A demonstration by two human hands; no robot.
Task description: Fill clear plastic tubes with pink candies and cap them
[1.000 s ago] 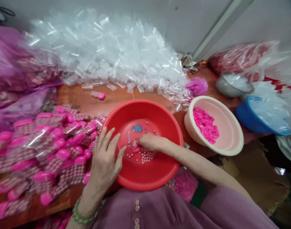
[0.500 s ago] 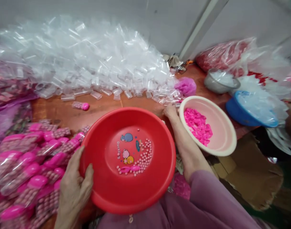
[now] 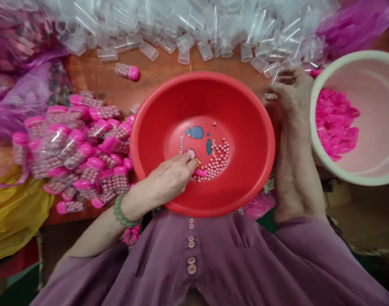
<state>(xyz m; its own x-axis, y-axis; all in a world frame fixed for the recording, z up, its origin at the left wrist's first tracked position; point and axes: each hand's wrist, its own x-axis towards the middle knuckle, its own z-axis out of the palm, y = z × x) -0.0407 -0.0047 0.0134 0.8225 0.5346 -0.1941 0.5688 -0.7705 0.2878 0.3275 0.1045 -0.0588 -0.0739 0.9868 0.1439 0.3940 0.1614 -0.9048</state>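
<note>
A red basin [image 3: 245, 187] printed with cartoon ducklings holds small pale pink beads [image 3: 220, 163] and a bright pink plastic piece [image 3: 200, 173]. My left hand [image 3: 173, 176] reaches down inside it, fingers pressed together against the pink piece; the fingertips and whatever lies between them are hidden. Right of the basin, my right hand [image 3: 291, 91] rests by the edge of a heap of clear plastic tubes [image 3: 203, 50]. Its fingers stretch leftward and apart, beside a small clear tube [image 3: 271, 97].
Bead-filled tubes with pink caps [image 3: 92, 163] are piled on the left, and a single capped tube [image 3: 127, 71] lies behind the basin. A cream basin [image 3: 373, 178] with pink caps [image 3: 336, 123] stands right. Purple bags [image 3: 28, 93] and a yellow bag [image 3: 18, 212] flank the left side.
My left hand has left the red basin's left rim and moved in among the beads. My right hand stays between the two basins near the tubes. The view has tilted downward.
</note>
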